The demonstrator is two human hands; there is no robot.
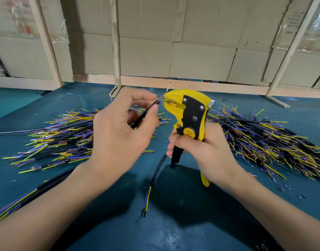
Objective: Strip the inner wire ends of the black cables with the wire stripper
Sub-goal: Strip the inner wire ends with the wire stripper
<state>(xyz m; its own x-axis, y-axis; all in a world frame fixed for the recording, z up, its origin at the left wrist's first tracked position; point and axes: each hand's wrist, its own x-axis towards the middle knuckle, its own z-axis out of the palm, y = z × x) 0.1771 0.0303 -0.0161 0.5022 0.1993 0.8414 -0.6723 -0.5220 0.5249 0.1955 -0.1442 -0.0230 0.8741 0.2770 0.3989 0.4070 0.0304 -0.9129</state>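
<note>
We are holding one thin black cable (145, 113) in our left hand (119, 127), with the thumb and the forefinger pinching it just behind its end, and the other fingers loosely curled. The cable is running as a slanted line from lower left up to upper right, so its long axis is pointing straight toward the nose of the yellow and black pistol-shaped wire stripper (189, 115). The stripper is standing upright in our right hand (200, 151), whose fingers are wrapped around both handles; we cannot tell how hard they are squeezing.

The coloured inner wires (161, 102) at the cable end are reaching the mouth of the tool: a blue one and some yellow ones are lying at the jaws, while one wire with a bare copper tip (167, 87) is sticking up and passing above the nose. So the cable end is just left of the tool mouth, and the left hand is the nearer one to it.

We judge that the next move is depending on this alignment: the wires have to go in along the same slanted line before the handles close.

On the teal-covered table (173, 223) two big heaps of black cables are lying, the left heap (64, 134) and the right heap (264, 138), and one more loose cable (155, 180) is lying between our forearms.
</note>
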